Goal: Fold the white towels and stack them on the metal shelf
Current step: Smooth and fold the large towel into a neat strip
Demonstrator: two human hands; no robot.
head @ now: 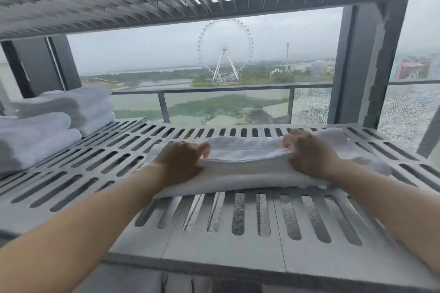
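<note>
Folded white towel (245,169) lay flat mid-shelf on the slotted metal shelf (114,159), long edge toward the camera. Left hand (181,164) gripped its left end, fingers curled into the fold, thumb on top. Right hand (309,154) did the same at the right end. Two stacks of folded towels (47,133) sat at the shelf's far left, well apart. Ferris wheel (225,52) was visible through the window behind.
</note>
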